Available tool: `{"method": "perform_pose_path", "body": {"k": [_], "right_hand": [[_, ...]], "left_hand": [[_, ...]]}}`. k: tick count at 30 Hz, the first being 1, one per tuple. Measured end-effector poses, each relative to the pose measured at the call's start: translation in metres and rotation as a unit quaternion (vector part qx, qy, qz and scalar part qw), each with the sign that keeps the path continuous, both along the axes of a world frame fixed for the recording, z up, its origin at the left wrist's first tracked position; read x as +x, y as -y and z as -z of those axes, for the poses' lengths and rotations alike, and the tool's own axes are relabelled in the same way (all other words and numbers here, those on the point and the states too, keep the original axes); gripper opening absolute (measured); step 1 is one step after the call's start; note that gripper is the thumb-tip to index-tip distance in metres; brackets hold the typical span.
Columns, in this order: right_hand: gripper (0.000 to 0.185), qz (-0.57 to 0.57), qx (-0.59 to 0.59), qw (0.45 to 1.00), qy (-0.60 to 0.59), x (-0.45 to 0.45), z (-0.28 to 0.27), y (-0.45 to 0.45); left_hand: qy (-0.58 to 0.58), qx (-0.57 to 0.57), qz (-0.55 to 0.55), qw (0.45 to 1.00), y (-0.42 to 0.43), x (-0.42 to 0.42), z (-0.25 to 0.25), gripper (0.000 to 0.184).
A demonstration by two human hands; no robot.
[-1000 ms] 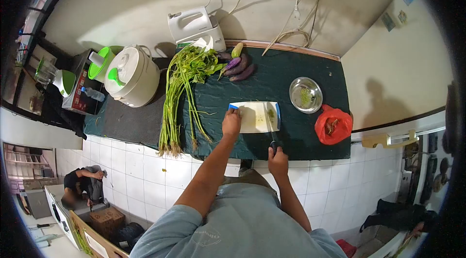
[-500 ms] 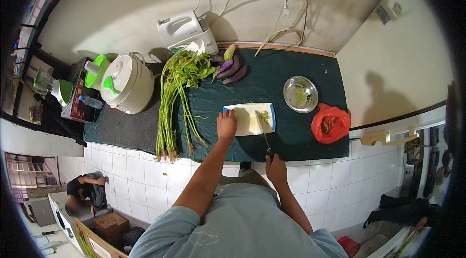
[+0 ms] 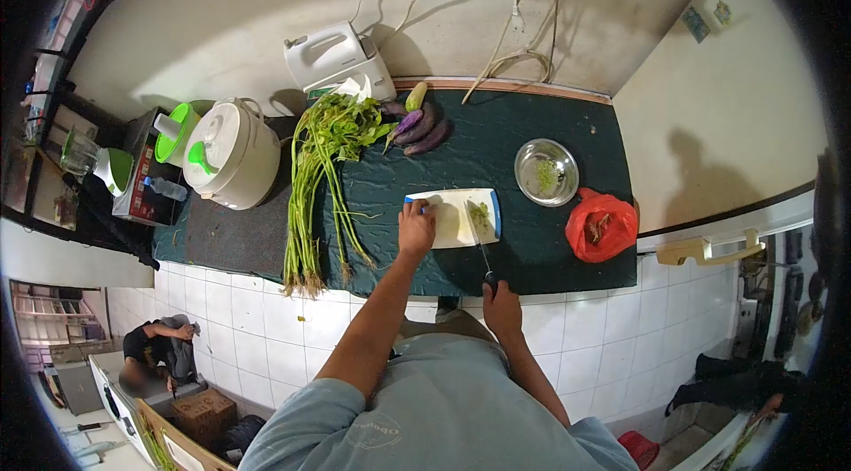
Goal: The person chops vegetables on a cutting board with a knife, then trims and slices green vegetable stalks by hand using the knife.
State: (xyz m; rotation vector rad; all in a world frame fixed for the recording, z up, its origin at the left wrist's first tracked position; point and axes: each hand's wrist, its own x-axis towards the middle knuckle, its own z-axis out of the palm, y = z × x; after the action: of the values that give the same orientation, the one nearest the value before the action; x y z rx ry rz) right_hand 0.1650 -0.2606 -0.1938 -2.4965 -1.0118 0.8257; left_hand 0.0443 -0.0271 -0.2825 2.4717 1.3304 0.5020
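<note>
My right hand (image 3: 503, 311) is closed round the black handle of a knife (image 3: 480, 238). Its blade rests on a white cutting board (image 3: 453, 225) with blue ends, against a small heap of chopped green pieces (image 3: 481, 216). At the board's left end, my left hand (image 3: 416, 228) has its fingers bent over the edge, gripping it; part of that blue end is hidden. Beyond the board to the right stands a steel bowl (image 3: 530, 191) with more chopped green pieces inside.
Long-stemmed leafy greens (image 3: 306, 196) lie to the left, with several eggplants (image 3: 429, 128) behind the board. A red plastic bag (image 3: 585, 245) sits at the right edge. Farther left is a white rice cooker (image 3: 232, 156); a hand mixer (image 3: 324, 54) stands at the wall. Another person (image 3: 160, 351) sits lower left.
My left hand has shifted slightly right over the board's end, and its fingers have changed position. The knife stays at the chopped pieces, almost unmoved. The whole view has shifted a little.
</note>
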Motion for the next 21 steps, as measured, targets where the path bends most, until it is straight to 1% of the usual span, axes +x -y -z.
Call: {"method": "perform_pose_path", "body": {"k": [1, 2, 4, 8, 10, 11, 13, 14, 16, 17, 19, 20, 21], "right_hand": [[0.040, 0.002, -0.004, 1.000, -0.005, 0.000, 0.001, 0.001], [0.040, 0.002, -0.004, 1.000, -0.006, -0.001, 0.000, 0.002], [0.040, -0.011, 0.012, 1.000, 0.007, -0.002, 0.000, 0.003], [0.040, -0.014, 0.037, 0.999, 0.013, -0.001, 0.012, 0.001], [0.040, -0.012, 0.051, 0.998, 0.018, -0.002, 0.010, -0.003], [0.040, -0.011, 0.051, 0.998, 0.017, -0.003, 0.009, -0.005], [0.043, -0.014, 0.046, 0.998, 0.035, -0.004, 0.004, -0.008], [0.043, -0.014, 0.046, 0.998, 0.034, -0.006, -0.001, -0.009], [0.040, 0.006, 0.044, 0.999, 0.031, -0.008, -0.010, -0.012], [0.040, 0.006, 0.045, 0.999, 0.030, -0.008, -0.008, -0.011], [0.040, 0.015, 0.043, 0.999, 0.026, -0.008, -0.001, -0.010], [0.040, 0.014, 0.043, 0.999, 0.026, -0.009, 0.001, -0.009], [0.040, 0.016, 0.041, 0.999, 0.026, -0.009, 0.002, -0.010]], "left_hand": [[0.000, 0.004, 0.024, 1.000, 0.001, 0.000, 0.000, 0.024], [-0.001, 0.004, 0.025, 1.000, 0.004, 0.000, -0.002, 0.024], [0.034, -0.001, 0.081, 0.996, 0.011, 0.000, -0.007, 0.024], [0.010, -0.005, 0.123, 0.992, 0.025, -0.002, -0.012, 0.026], [-0.014, -0.032, 0.172, 0.984, 0.028, -0.002, -0.007, 0.031], [-0.015, -0.032, 0.173, 0.984, 0.027, -0.003, -0.001, 0.031], [-0.004, -0.099, 0.216, 0.971, 0.025, -0.005, 0.012, 0.034], [-0.005, -0.099, 0.216, 0.971, 0.027, -0.005, 0.007, 0.034], [0.058, -0.137, 0.136, 0.980, 0.030, 0.000, -0.012, 0.041], [0.058, -0.136, 0.136, 0.980, 0.030, 0.003, -0.011, 0.041], [0.039, -0.064, 0.129, 0.989, 0.031, 0.008, -0.010, 0.051], [0.039, -0.064, 0.128, 0.989, 0.031, 0.009, -0.004, 0.051], [0.017, -0.041, 0.165, 0.985, 0.031, 0.009, 0.005, 0.055]]}}
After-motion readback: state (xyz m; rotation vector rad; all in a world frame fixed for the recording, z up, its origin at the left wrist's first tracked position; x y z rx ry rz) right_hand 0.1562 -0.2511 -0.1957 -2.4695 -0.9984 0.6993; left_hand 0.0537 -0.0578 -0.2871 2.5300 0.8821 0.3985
